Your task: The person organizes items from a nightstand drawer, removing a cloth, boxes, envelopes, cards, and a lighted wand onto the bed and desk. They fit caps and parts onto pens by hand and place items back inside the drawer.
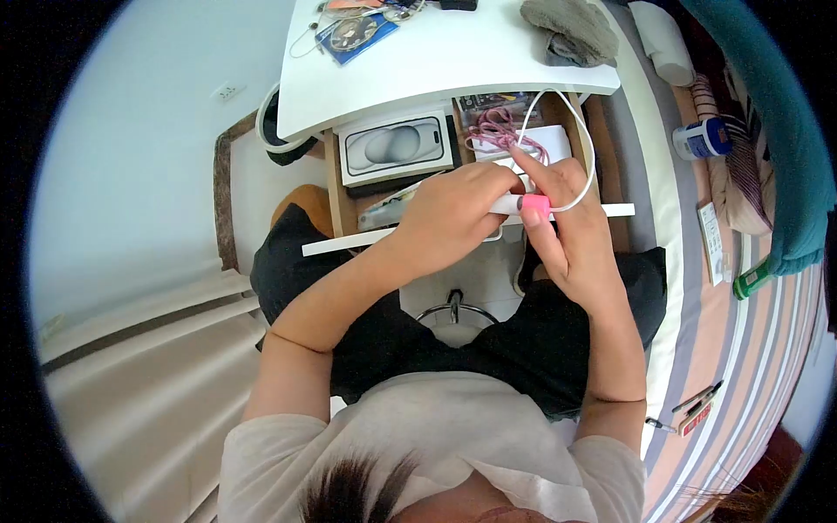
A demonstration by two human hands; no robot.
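Note:
Over the open drawer, my left hand is closed around a small white stick-like piece. A short pink piece sits at its right end. My right hand pinches this pink piece, thumb below, with the index finger stretched up and away. A white cable loops up from beside the pink piece and comes back down near the right index fingertip. A bundled pink cord lies in the drawer just beyond the fingers. The fingers partly hide the held parts.
A phone box fills the drawer's left side. The white desk carries a grey cloth and a blue packet. On the striped bed at right lie a blue-and-white container, a green-capped bottle and pens.

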